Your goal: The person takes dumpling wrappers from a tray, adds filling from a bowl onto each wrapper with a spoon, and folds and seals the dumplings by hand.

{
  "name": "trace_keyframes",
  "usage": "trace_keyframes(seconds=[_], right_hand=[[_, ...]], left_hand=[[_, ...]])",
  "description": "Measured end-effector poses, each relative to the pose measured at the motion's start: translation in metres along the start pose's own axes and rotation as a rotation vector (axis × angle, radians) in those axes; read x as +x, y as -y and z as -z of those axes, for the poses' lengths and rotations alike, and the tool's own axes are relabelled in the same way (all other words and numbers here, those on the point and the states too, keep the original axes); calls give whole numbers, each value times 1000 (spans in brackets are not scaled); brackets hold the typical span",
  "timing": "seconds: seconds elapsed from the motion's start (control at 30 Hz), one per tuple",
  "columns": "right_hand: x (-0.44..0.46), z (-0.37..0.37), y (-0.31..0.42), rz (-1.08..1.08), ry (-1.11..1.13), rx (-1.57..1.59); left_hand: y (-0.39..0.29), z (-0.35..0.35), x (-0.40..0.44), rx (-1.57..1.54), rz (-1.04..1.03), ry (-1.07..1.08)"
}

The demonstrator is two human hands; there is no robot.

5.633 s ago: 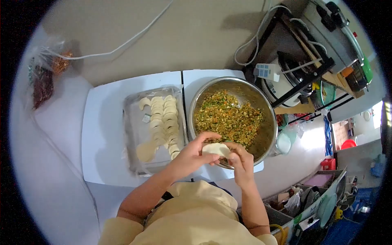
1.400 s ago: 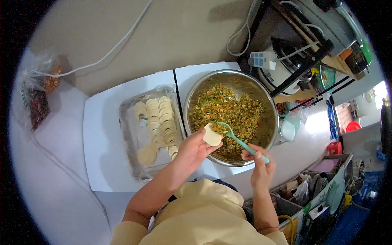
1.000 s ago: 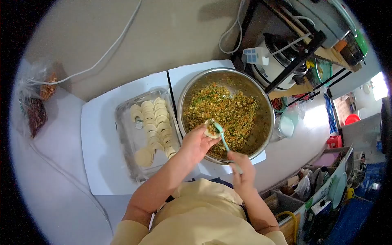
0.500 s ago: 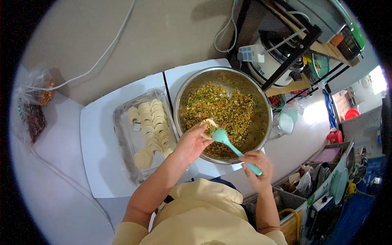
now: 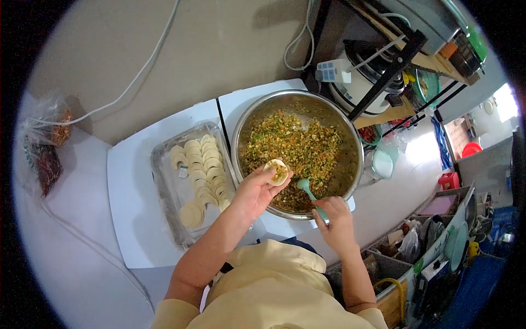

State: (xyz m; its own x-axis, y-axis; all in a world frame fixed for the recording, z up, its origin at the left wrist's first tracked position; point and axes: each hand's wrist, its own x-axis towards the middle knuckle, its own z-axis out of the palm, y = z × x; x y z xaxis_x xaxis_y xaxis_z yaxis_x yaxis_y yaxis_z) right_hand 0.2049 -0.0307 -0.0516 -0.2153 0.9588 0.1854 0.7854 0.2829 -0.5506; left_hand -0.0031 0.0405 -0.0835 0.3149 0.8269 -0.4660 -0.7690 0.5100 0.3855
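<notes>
My left hand (image 5: 256,192) holds a round dumpling wrapper (image 5: 278,172) with some filling on it, above the near left part of a big steel bowl (image 5: 236,148). Chopped vegetable filling (image 5: 293,140) covers much of the bowl's bottom. The fingers of my right hand (image 5: 334,219) are closed round the handle of a mint-green spoon (image 5: 314,200), whose head rests at the filling near the bowl's front. To the left, a clear plastic tray (image 5: 178,219) contains rows of folded dumplings (image 5: 211,162) and a stack of flat wrappers (image 5: 192,214).
A white table (image 5: 131,192) carries tray and bowl. Right of the bowl are a white container (image 5: 381,163) and a dark-framed shelf (image 5: 390,74) with a cooker (image 5: 359,90) and power strip (image 5: 333,72). A plastic bag (image 5: 49,129) lies far left.
The spoon has moved away from the wrapper, down into the filling. My right hand has lowered toward the bowl's front rim, and the wrapper with its filling now shows more fully.
</notes>
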Motion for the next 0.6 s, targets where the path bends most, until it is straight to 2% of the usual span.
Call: trace_keyframes(seconds=[0.13, 0.27, 0.33, 0.43, 0.5, 0.57, 0.6], right_hand=[[-1, 2, 6, 85, 88, -105], [6, 10, 14, 83, 55, -50], [8, 7, 18, -64, -120, 258], [13, -1, 19, -43, -256, 406], [15, -3, 22, -60, -246, 468], [21, -2, 27, 82, -186, 425], [22, -3, 27, 62, -165, 382]], left_hand=[[-1, -2, -7, 68, -23, 75], [-1, -18, -20, 114, 14, 51], [-1, -27, -29, 83, 44, 74], [1, -34, -39, 88, 61, 136], [2, -34, -40, 128, 50, 179], [4, -33, -40, 141, 43, 183], [4, -32, -40, 143, 43, 183]])
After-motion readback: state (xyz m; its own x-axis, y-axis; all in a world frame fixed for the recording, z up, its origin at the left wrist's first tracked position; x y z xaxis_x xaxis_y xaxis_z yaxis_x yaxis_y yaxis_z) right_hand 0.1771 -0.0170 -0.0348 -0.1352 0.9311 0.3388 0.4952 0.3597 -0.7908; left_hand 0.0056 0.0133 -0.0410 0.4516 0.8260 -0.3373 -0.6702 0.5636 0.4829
